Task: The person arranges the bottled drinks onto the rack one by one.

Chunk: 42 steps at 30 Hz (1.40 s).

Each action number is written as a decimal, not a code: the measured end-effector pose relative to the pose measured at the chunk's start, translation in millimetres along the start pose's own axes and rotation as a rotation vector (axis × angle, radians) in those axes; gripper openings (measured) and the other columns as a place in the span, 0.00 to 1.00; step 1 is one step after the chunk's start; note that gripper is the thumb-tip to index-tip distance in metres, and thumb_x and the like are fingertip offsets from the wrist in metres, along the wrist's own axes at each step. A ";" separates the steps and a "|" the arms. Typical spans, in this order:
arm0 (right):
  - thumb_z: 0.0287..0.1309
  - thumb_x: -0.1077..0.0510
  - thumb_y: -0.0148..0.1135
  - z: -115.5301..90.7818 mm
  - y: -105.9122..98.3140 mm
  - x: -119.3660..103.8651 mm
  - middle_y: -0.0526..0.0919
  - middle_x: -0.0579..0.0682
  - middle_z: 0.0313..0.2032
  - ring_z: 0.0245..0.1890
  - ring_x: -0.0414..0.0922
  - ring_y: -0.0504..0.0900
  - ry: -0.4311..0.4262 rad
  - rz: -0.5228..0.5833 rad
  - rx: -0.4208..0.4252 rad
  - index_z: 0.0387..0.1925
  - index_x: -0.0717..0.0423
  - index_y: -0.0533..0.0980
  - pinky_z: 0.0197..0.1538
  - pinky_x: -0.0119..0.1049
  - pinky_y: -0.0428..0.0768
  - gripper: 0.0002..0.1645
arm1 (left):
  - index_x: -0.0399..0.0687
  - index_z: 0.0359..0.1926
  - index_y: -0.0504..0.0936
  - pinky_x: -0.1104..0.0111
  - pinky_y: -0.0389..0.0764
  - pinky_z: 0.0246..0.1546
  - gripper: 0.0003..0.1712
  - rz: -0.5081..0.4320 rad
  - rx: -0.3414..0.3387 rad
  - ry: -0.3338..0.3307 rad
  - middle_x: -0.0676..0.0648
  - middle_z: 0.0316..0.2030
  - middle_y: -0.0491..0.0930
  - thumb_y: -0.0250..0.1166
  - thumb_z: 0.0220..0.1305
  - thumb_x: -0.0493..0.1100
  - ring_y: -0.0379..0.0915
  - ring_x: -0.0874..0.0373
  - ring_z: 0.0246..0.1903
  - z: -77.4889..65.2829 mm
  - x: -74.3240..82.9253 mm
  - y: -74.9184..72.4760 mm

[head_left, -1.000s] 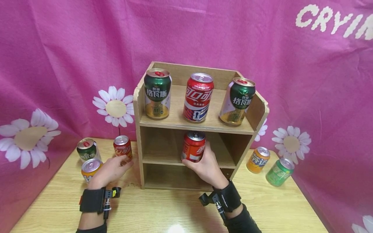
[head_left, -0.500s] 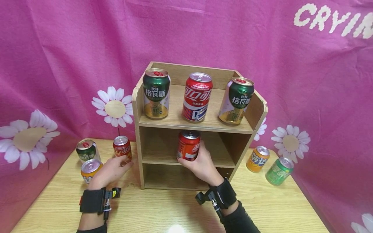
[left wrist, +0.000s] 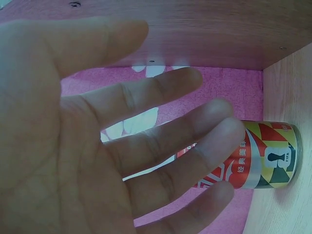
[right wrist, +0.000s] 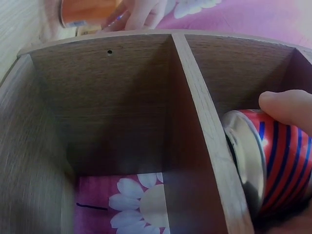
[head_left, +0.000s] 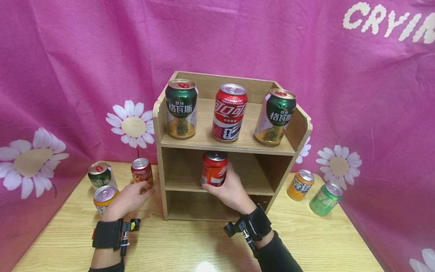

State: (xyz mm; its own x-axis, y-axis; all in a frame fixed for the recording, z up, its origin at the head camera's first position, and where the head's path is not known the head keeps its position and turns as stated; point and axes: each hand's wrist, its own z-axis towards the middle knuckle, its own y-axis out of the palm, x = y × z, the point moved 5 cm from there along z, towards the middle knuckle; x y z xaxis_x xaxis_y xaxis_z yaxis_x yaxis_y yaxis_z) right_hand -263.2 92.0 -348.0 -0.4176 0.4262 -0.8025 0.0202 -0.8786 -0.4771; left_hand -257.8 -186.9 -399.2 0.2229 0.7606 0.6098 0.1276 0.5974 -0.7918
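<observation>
My right hand (head_left: 232, 192) grips a red cola can (head_left: 214, 170) upright at the middle level of the wooden shelf (head_left: 217, 145). In the right wrist view the thumb (right wrist: 285, 108) lies along that can (right wrist: 287, 161), whose silver base is by the edge of the shelf board; whether it touches the board I cannot tell. My left hand (head_left: 128, 201) hangs over the table left of the shelf, fingers spread and loosely bent, holding nothing. Just beyond its fingers stands another red cola can (head_left: 141, 170), partly covered by them in the left wrist view.
On the shelf's top stand a green-gold can (head_left: 181, 109) left, a red can (head_left: 229, 113) mid, and a green-gold can (head_left: 276, 117) right. An orange can (head_left: 104, 196) and green can (head_left: 101, 175) stand left; an orange can (head_left: 300, 185) and light-green can (head_left: 325, 199) right.
My right hand has slid leftward along the middle level with the cola can in its grip. The left hand stays where it was.
</observation>
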 end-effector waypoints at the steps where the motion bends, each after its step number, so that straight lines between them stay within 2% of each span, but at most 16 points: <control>1: 0.42 0.57 0.76 0.5 0.8 -0.5 0.76 0.54 0.49 0.47 0.48 0.77 0.002 -0.003 -0.004 0.59 0.57 0.59 0.53 0.45 0.75 0.46 | 0.35 0.51 0.75 0.49 0.75 0.42 0.20 0.000 0.000 -0.001 0.36 0.43 0.79 0.55 0.69 0.48 0.76 0.41 0.44 0.0 0.2 -0.1; 8: 0.42 0.57 0.76 4.1 7.7 -1.3 0.76 0.54 0.49 0.47 0.48 0.78 -0.006 0.002 -0.028 0.59 0.57 0.59 0.53 0.45 0.75 0.46 | 0.35 0.52 0.75 0.51 0.75 0.41 0.21 -0.005 -0.005 -0.008 0.37 0.44 0.79 0.55 0.69 0.48 0.75 0.45 0.43 -0.4 1.0 -0.5; 14: 0.41 0.58 0.77 6.3 12.2 -2.4 0.76 0.54 0.48 0.46 0.48 0.78 -0.023 -0.007 -0.016 0.58 0.58 0.60 0.52 0.44 0.75 0.45 | 0.35 0.52 0.75 0.52 0.75 0.39 0.20 -0.010 -0.002 -0.008 0.38 0.44 0.79 0.55 0.69 0.47 0.75 0.47 0.41 -0.1 0.2 0.1; 33: 0.44 0.56 0.76 12.5 26.4 -6.3 0.77 0.54 0.48 0.47 0.47 0.79 -0.009 -0.010 -0.063 0.59 0.58 0.58 0.51 0.43 0.76 0.45 | 0.35 0.51 0.75 0.49 0.75 0.42 0.19 -0.011 0.005 0.004 0.36 0.45 0.79 0.55 0.69 0.45 0.75 0.42 0.45 -0.6 0.0 1.0; 42: 0.45 0.55 0.75 15.5 32.1 -8.6 0.76 0.54 0.48 0.47 0.47 0.78 0.001 0.000 -0.088 0.59 0.58 0.58 0.51 0.42 0.76 0.45 | 0.34 0.53 0.74 0.49 0.75 0.41 0.21 -0.001 -0.002 0.006 0.35 0.45 0.79 0.55 0.69 0.47 0.75 0.41 0.45 1.1 -0.9 -0.2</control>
State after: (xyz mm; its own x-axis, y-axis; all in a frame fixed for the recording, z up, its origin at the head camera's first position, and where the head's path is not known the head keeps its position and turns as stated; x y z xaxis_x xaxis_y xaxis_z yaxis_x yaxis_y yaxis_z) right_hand -273.1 56.8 -350.9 -0.4166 0.4261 -0.8031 0.1003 -0.8564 -0.5064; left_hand -259.1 -187.5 -399.6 0.2284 0.7587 0.6101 0.1295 0.5975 -0.7914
